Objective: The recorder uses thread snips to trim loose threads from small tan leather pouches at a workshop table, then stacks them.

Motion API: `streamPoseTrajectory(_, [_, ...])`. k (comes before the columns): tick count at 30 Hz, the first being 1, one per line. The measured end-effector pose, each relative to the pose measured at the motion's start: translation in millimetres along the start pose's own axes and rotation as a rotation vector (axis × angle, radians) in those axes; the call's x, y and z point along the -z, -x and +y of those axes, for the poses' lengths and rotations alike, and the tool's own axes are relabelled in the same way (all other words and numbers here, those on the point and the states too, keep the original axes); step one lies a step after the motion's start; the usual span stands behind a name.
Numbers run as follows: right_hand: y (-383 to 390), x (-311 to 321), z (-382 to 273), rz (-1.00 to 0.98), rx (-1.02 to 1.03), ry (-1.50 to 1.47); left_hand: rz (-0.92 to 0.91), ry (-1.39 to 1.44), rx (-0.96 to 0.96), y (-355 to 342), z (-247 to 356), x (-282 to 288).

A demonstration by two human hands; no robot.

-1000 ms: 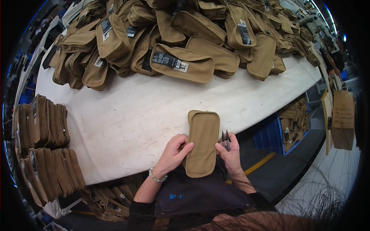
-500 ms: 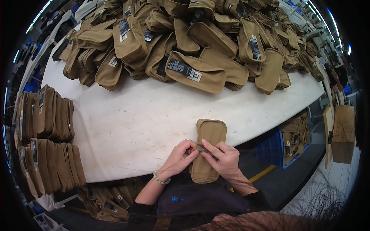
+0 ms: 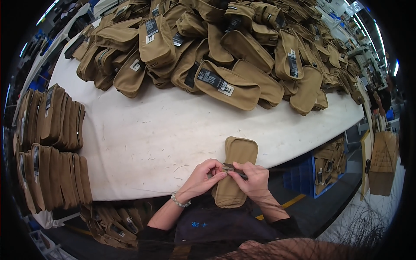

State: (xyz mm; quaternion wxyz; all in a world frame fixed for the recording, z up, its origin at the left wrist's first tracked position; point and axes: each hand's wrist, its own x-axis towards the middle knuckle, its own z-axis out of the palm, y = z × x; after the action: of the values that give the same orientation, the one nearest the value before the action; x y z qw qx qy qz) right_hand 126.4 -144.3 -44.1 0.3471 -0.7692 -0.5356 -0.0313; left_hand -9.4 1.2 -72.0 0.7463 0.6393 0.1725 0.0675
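Note:
A long tan fabric pouch [image 3: 242,151] with rounded ends lies across the table's near edge, its lower end over my lap. Above its middle, the two hands meet fingertip to fingertip. My left hand [image 3: 205,177] is closed in a pinch at the pouch's left side; what lies between its fingertips is too small to make out. In the closed fingers of my right hand [image 3: 253,180] is a small, thin, dark tool [image 3: 229,166] resembling thread snips, its tip by the left fingertips. The fingers partly hide it.
A heap of similar tan pouches [image 3: 229,89], several with dark labels, covers the far side of the white table [image 3: 130,143]. Upright stacks of pouches [image 3: 56,173] stand at the left edge. A blue crate [image 3: 299,175] with more pouches sits below at right; others lie beneath the table's left.
The view has shifted slightly, so the heap appears a little further right and lower. My right fingers have shifted their hold, and more of the dark tool shows. The pouch stays under both hands.

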Motion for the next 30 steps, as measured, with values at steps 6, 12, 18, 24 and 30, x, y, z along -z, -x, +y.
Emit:
streamPoseTrajectory(6, [0.5,-0.2,1.6,-0.011,-0.04,-0.054,0.009,0.043,0.044,-0.1,-2.7,-0.9])
streamPoseTrajectory(12, [2.5,-5.7,7.6,-0.009,-0.102,-0.148,-0.009,0.013,0.048,-1.3,-2.4,0.9])
streamPoseTrajectory(18, [0.1,-4.6,3.9,-0.007,-0.067,-0.105,0.015,-0.017,0.01,0.1,3.5,-0.9])
streamPoseTrajectory(24, [-0.2,-5.3,6.2,-0.008,-0.064,-0.104,0.023,-0.054,0.03,-0.3,2.5,-1.6])
streamPoseTrajectory(30, [3.9,-4.7,12.3,-0.057,-0.101,-0.209,0.027,-0.071,0.012,-0.1,1.1,-0.6])
